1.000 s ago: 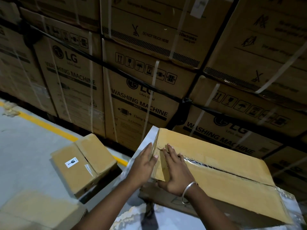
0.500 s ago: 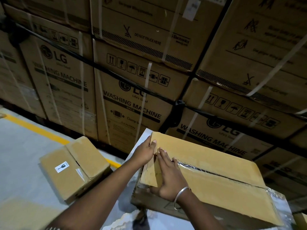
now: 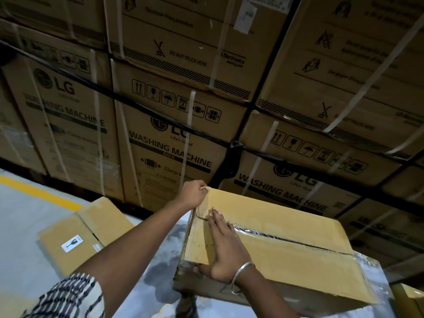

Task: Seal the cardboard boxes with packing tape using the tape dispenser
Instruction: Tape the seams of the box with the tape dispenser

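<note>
Two hands (image 3: pixel 206 228) on one taped box (image 3: pixel 286 255), one smaller box (image 3: pixel 75 239) beside.

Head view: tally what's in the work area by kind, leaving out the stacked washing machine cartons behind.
Small cardboard boxes: 3 (box being sealed, box with fragile sticker, box corner at the lower right)
Hands: 2 (left hand, right hand)
Metal bangle: 1
Total: 6

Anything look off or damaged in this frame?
Mostly tidy. The clear tape along the box seam looks wrinkled, not flat. The smaller box on the floor has an untaped seam. No tape dispenser is in view.
</note>
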Available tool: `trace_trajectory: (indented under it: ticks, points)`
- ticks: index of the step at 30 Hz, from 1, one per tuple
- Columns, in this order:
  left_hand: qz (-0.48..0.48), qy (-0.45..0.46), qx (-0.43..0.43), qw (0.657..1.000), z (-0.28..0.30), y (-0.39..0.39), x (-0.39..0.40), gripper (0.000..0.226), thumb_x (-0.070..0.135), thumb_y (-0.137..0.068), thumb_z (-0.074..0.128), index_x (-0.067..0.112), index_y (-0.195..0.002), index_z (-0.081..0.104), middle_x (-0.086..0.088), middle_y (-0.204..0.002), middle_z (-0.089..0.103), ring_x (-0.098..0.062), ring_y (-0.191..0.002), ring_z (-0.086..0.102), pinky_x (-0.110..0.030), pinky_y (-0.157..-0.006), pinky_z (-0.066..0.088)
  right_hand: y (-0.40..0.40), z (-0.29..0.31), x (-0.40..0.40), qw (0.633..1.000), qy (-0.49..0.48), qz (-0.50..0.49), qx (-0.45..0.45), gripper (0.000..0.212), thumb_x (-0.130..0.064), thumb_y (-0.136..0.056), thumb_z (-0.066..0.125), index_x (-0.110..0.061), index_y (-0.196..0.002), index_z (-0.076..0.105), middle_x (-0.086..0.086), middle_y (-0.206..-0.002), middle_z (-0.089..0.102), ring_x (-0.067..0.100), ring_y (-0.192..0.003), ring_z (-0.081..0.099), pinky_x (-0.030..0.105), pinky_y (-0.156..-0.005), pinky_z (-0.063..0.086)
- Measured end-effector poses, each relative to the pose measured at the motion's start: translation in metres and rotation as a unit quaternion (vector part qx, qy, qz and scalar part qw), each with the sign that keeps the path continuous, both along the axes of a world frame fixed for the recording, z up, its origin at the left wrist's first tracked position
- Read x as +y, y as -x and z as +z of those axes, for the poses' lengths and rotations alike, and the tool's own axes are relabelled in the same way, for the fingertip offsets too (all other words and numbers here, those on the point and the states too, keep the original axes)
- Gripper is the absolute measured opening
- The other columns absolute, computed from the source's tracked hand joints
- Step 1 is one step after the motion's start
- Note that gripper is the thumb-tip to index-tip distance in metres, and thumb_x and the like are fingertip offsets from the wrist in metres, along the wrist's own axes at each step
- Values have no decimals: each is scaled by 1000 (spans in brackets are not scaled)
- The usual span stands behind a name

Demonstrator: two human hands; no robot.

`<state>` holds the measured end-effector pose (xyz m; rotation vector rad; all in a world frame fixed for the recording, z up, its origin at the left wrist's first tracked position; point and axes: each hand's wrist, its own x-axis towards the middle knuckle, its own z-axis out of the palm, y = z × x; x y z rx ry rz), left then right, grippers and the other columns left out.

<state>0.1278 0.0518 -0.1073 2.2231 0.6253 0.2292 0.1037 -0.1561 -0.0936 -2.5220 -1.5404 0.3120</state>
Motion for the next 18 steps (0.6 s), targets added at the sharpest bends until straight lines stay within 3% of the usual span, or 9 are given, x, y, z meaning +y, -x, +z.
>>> trace_trajectory:
  ticks: [4,7,10,12,15,18]
  points:
    - [-18,22,-8,1000,-2,-3,9,27,27,-101,54,8,-111,71,-11,-110,71,-27,-103,64,-26,-73,38,-1,0,-4,998,-57,14,14,121,-84,-77,52,-19,-163,-3,-7,-167,-22,6,-151,-23,36,-125,-10]
    - [-44,86,-46,994,-7,5,13,24,24,-103,53,12,-113,71,-3,-108,70,-22,-106,63,-25,-74,39,-1,-7,-11,989,-143,-17,32,112,-89,-78,40,-21,-163,12,-10,-170,1,5,-155,-5,31,-124,-6]
    - [-26,118,-85,989,-13,13,10,21,24,-102,56,15,-112,73,3,-102,69,-17,-104,63,-22,-73,41,2,-17,-17,974,-208,-88,-20,86,-69,-88,52,-14,-153,41,1,-160,39,15,-148,33,38,-122,25]
    - [-7,104,-94,990,-13,19,7,21,24,-100,59,14,-112,74,5,-101,68,-12,-99,61,-17,-71,40,5,-20,-18,965,-217,-117,-91,69,-53,-86,57,-11,-140,57,6,-142,59,24,-130,55,45,-107,48]
    - [9,98,-101,990,-20,37,6,22,32,-98,63,20,-111,76,8,-105,72,-5,-98,62,-20,-75,42,4,-16,-29,965,-161,-167,-126,61,-54,-82,55,-17,-130,63,4,-129,62,26,-113,58,44,-91,53]
    - [37,122,-128,984,-29,69,-5,16,40,-93,68,31,-103,77,15,-98,75,9,-93,64,-20,-79,47,-5,-15,-50,961,-131,-208,-124,64,-58,-81,50,-22,-132,62,4,-127,56,28,-112,54,45,-88,48]
